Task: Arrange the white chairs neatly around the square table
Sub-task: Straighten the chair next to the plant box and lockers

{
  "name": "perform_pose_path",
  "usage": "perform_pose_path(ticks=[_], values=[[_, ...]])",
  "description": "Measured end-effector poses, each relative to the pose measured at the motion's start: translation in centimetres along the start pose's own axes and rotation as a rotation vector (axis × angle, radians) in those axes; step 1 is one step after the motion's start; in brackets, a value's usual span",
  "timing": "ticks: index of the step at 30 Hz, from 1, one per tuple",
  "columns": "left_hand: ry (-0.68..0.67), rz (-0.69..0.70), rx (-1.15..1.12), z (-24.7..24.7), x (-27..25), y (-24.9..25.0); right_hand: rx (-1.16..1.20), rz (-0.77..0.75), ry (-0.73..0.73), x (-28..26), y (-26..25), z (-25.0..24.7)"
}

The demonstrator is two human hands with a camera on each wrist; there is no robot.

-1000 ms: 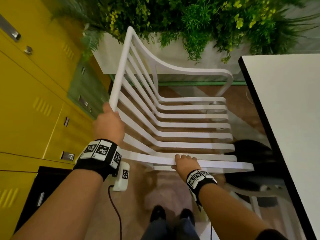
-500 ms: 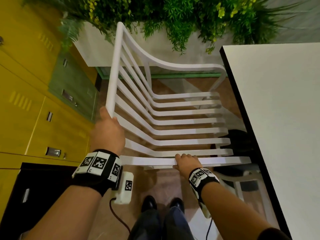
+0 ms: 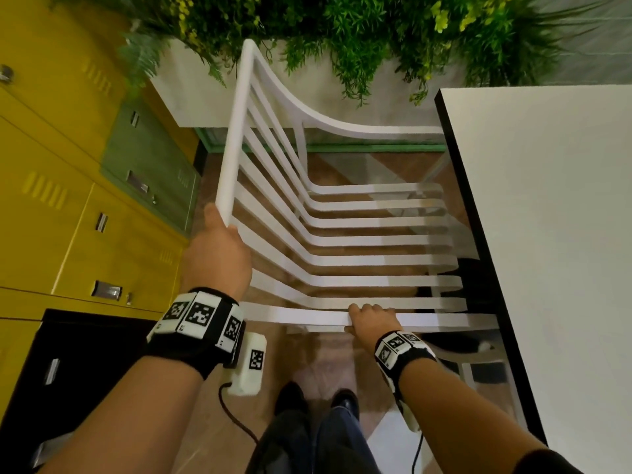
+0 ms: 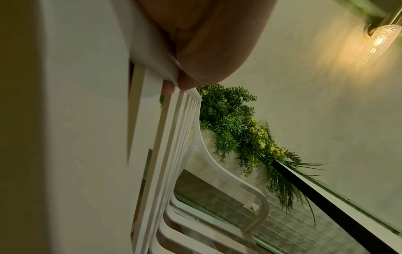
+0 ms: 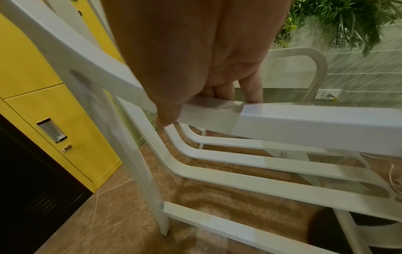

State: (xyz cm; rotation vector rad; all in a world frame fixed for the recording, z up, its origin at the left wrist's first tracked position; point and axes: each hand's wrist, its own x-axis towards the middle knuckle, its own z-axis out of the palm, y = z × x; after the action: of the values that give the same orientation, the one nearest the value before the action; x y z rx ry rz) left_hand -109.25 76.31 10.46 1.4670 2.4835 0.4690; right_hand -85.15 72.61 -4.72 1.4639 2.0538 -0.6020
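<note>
A white slatted chair (image 3: 342,241) stands in front of me with its seat facing the square white table (image 3: 554,234) on the right. The front ends of the seat slats reach the table's black edge. My left hand (image 3: 219,254) grips the near end of the backrest's top rail. My right hand (image 3: 369,319) curls over the near armrest (image 5: 304,123), fingers on top and thumb beneath. In the left wrist view the backrest slats (image 4: 165,154) run away from my left hand (image 4: 213,43), with the table's edge (image 4: 326,197) beyond. The right wrist view shows my right hand (image 5: 195,60) wrapped round the armrest.
Yellow lockers (image 3: 51,200) and a black cabinet (image 3: 68,371) line the left side close to the chair's back. A white planter (image 3: 191,97) with green plants closes off the far end. A dark round base (image 3: 478,285) sits on the floor under the table. My shoes (image 3: 314,398) are just behind the chair.
The chair has shifted right toward the table, so its front now meets the table's edge. Both hands keep the same holds on the rail and armrest.
</note>
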Motion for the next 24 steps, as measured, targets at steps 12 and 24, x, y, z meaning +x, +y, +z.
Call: perform_pose_path(ticks=[12,24], values=[[-0.002,-0.016,0.024,-0.2,-0.1,-0.2,0.013,-0.029,-0.024,0.6,-0.1,0.3],[-0.257,-0.114,-0.425,-2.9,-0.6,-0.8,0.179,0.007,0.001,-3.7,1.3,0.7]])
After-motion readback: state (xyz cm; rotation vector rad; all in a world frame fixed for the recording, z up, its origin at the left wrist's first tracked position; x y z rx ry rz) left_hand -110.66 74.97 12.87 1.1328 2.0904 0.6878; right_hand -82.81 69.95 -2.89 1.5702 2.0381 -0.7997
